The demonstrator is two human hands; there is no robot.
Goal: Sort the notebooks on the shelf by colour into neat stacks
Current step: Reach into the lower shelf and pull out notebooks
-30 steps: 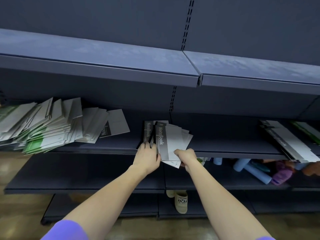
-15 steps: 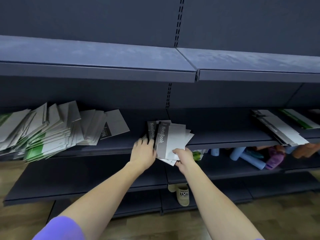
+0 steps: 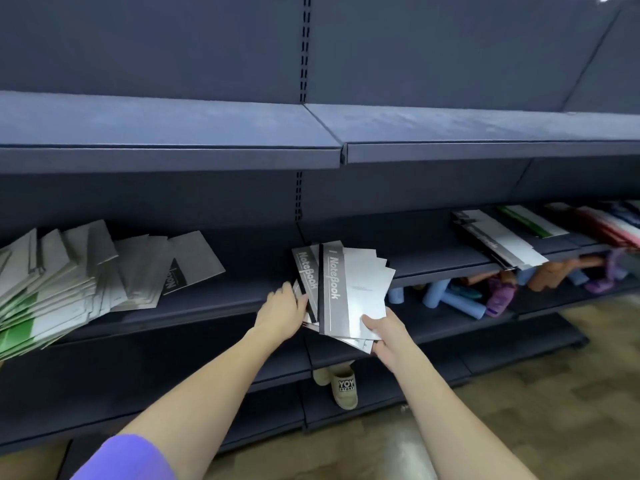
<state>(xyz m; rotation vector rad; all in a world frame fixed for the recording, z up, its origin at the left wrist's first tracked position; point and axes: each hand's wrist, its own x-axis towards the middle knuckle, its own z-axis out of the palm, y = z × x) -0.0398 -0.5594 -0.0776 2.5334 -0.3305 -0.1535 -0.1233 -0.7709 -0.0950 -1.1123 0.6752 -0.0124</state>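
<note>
Middle shelf (image 3: 214, 306): grey notebooks (image 3: 349, 289) fanned at centre frame, overhanging front edge; loose grey-green pile (image 3: 69, 289) at left; second grey stack (image 3: 498, 242) at right.
Right hand (image 3: 384, 332): grips fan's lower right corner.
Left hand (image 3: 282, 310): fingers straight, pressing fan's left edge.

A fanned bunch of grey notebooks (image 3: 349, 289) lies between the two hands, on the front edge of the shelf (image 3: 214, 303); the top cover shows a grey band printed "Notebook" beside a white panel. The left hand (image 3: 282, 311) touches its left edge, and the right hand (image 3: 386, 332) grips its near right corner. Well to the left of the left hand sprawls a loose heap of grey and green notebooks (image 3: 69, 289). Far right of the right hand lies a slanted grey stack (image 3: 498, 240), with a green notebook (image 3: 530, 220) beyond.
</note>
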